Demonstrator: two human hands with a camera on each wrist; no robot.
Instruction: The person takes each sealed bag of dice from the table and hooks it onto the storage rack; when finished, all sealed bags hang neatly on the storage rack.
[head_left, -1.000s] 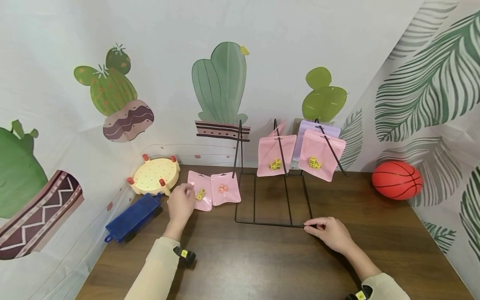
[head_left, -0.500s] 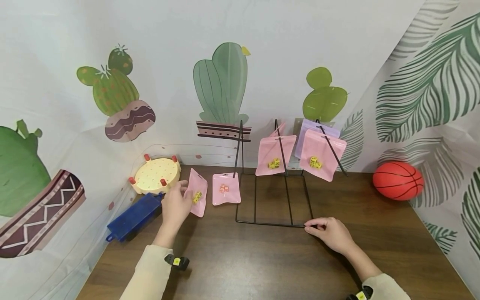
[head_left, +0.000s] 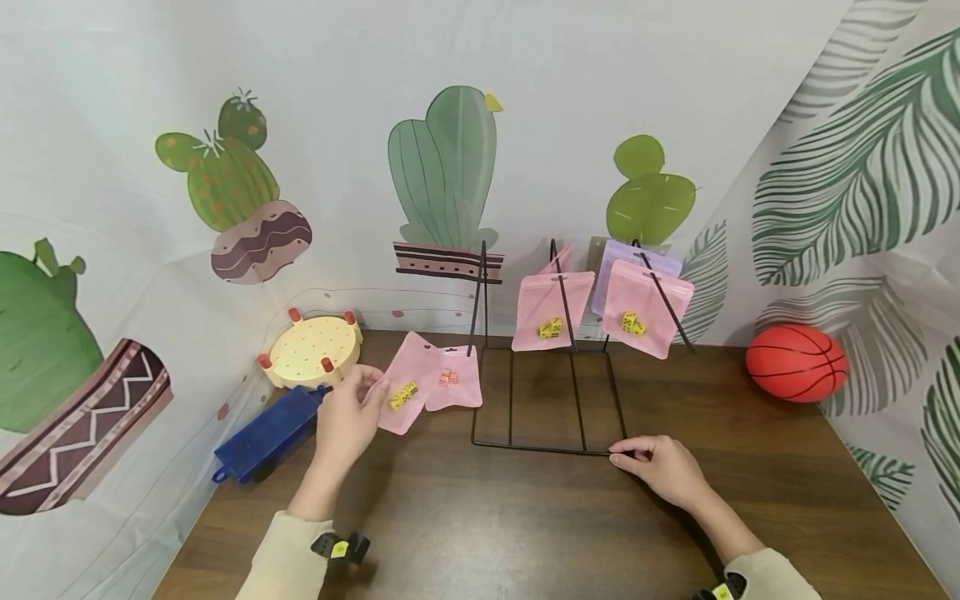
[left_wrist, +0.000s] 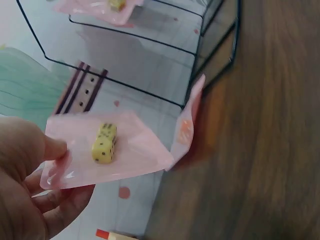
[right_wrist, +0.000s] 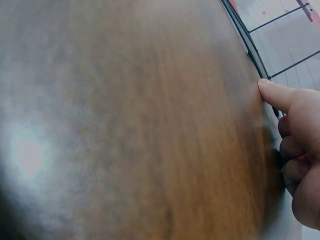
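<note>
My left hand [head_left: 348,425] pinches the left edge of a pink zip bag [head_left: 413,367] with yellow dice inside. In the left wrist view, the thumb lies across the face of this bag [left_wrist: 135,150]. Its right side overlaps a second pink bag [head_left: 467,390] with red dice, which sits by the left side of a black wire rack [head_left: 540,449]. With thumb and fingers, my right hand [head_left: 663,471] grips the rack's front right corner. On the rack's hooks hang a pink bag [head_left: 536,300] and another pink bag [head_left: 651,292], both with yellow dice, and a lilac bag [head_left: 617,257].
At the back left stands a round yellow toy [head_left: 311,348] with red pegs. A dark blue tray-like piece [head_left: 266,437] lies in front of it. A red toy basketball [head_left: 797,362] rests at the back right. A patterned cloth backdrop [head_left: 337,167] rises behind the table.
My left hand has picked up the yellow-dice bag and drawn it slightly left and nearer, turning it edge-on and then face-on again, now tilted. My right hand has stayed on the rack.
</note>
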